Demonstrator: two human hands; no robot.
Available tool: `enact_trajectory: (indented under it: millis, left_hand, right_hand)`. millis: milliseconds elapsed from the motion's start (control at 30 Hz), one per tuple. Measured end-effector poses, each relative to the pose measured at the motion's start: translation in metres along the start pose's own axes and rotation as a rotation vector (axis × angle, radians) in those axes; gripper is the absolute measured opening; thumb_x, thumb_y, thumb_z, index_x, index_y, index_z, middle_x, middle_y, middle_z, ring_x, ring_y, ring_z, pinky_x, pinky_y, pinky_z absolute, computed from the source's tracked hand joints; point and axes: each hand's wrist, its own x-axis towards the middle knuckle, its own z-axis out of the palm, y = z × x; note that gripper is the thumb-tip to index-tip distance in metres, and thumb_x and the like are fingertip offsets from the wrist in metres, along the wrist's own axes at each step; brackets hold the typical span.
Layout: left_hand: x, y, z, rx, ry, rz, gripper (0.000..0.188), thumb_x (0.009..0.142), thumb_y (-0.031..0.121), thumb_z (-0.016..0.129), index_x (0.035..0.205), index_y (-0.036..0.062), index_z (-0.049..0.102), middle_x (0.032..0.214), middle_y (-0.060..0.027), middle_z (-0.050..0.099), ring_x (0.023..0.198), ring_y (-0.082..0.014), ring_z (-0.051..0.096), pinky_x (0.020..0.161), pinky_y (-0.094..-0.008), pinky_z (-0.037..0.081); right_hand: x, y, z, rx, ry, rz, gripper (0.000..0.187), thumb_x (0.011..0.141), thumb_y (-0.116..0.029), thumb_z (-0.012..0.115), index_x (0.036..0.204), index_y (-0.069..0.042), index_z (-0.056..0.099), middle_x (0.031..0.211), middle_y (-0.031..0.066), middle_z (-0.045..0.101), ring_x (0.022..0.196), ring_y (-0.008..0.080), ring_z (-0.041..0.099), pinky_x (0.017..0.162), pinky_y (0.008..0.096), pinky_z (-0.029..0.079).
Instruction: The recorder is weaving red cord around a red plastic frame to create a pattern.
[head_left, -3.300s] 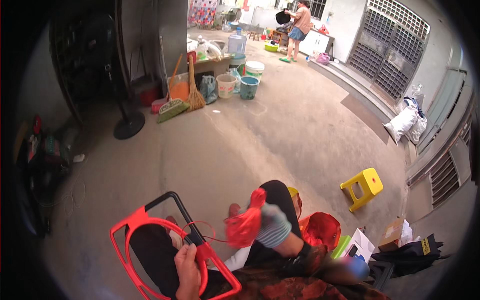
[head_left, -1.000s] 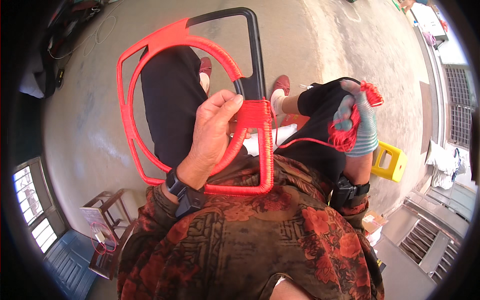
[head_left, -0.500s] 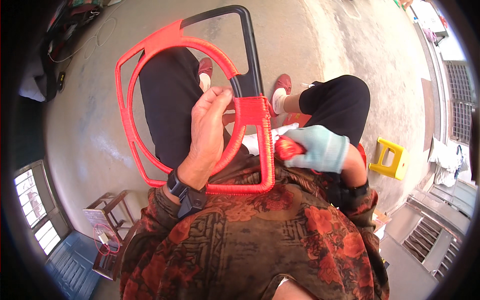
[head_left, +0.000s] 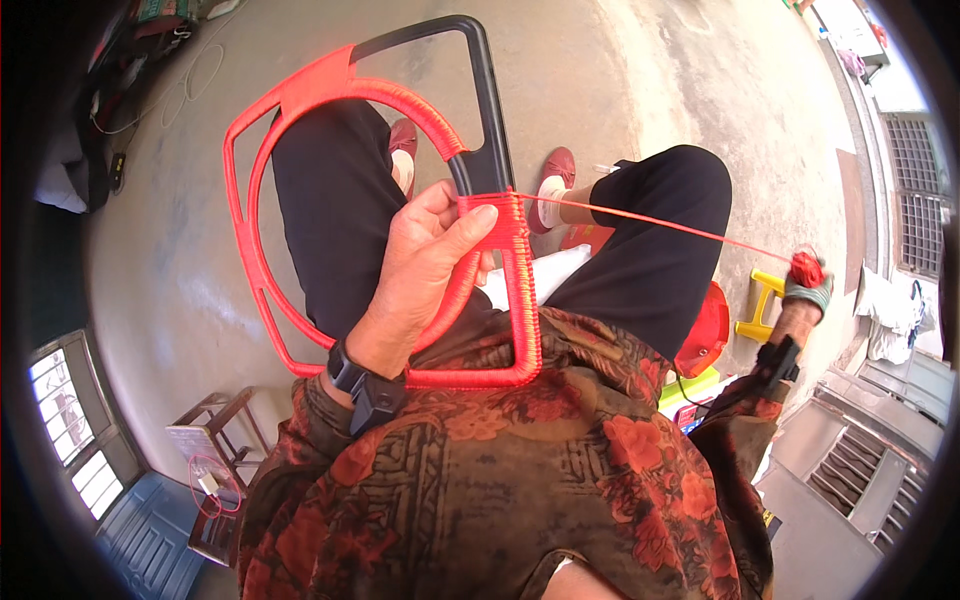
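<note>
A squarish black frame [head_left: 487,110] with a round ring inside rests across my lap, most of it wrapped in red cord. Its far right corner and a short piece of the ring show bare black. My left hand [head_left: 420,255] is closed on the wrapped crosspiece at the right side, thumb on top. From that crosspiece a red cord [head_left: 650,218] runs taut to the far right. There my right hand [head_left: 806,287], in a light glove, is closed around a red bundle of cord [head_left: 806,268], with the arm stretched out.
A yellow stool [head_left: 762,305] stands on the floor behind my right hand. Beside my right hip are a red rounded object [head_left: 706,330] and a green-edged box. A wooden stool [head_left: 215,450] stands at the lower left. White cloth [head_left: 545,275] lies between my legs.
My right hand has swung from beside the frame out to the far right with the cord bundle, drawing the cord straight. My left thumb has moved down onto the wrapped crosspiece.
</note>
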Motion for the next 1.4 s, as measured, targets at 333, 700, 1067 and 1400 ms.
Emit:
enact_trajectory:
  millis: [333,700,1067,1400]
  left_hand:
    - [0.008,-0.011,0.004,0.003,0.234,0.126,0.019,0.099,0.019,0.053,0.104,0.0024,0.060,0.096,-0.0049,0.066,0.078,-0.0111,0.064,0.070,-0.0229,0.051]
    - [0.001,-0.007,-0.007,0.182,0.316,0.286,0.021,0.094,0.000,0.056,0.115,-0.0022,0.053,0.101,-0.0071,0.063,0.091,-0.0092,0.059,0.076,-0.0221,0.050]
    - [-0.012,-0.002,0.004,0.681,0.328,1.092,0.032,0.087,-0.008,0.058,0.117,-0.0054,0.049,0.108,-0.0129,0.056,0.093,-0.0162,0.059,0.083,-0.0272,0.051]
    - [-0.002,-0.002,-0.008,0.210,0.277,0.344,0.015,0.097,0.010,0.058,0.108,-0.0001,0.056,0.089,0.0015,0.060,0.079,-0.0028,0.051,0.071,-0.0191,0.042]
  right_hand:
    - [-0.229,0.054,0.107,-0.855,-1.207,0.367,0.051,0.082,-0.024,0.072,0.125,-0.001,0.057,0.108,0.0039,0.063,0.093,0.0154,0.062,0.085,0.0296,0.050]
    - [-0.353,0.160,0.226,-0.887,-1.453,-0.179,0.071,0.079,-0.013,0.075,0.139,-0.005,0.039,0.107,0.0160,0.066,0.081,0.0243,0.069,0.073,0.0328,0.055]
    - [-0.396,0.142,0.249,-0.830,-1.588,-1.036,0.049,0.068,-0.021,0.078,0.112,-0.007,0.063,0.129,0.0141,0.055,0.130,0.0385,0.043,0.106,0.0451,0.037]
    - [-0.317,0.106,0.202,-0.783,-1.199,-0.548,0.020,0.077,-0.012,0.074,0.093,-0.004,0.064,0.075,0.0101,0.066,0.066,0.0180,0.064,0.062,0.0307,0.051]
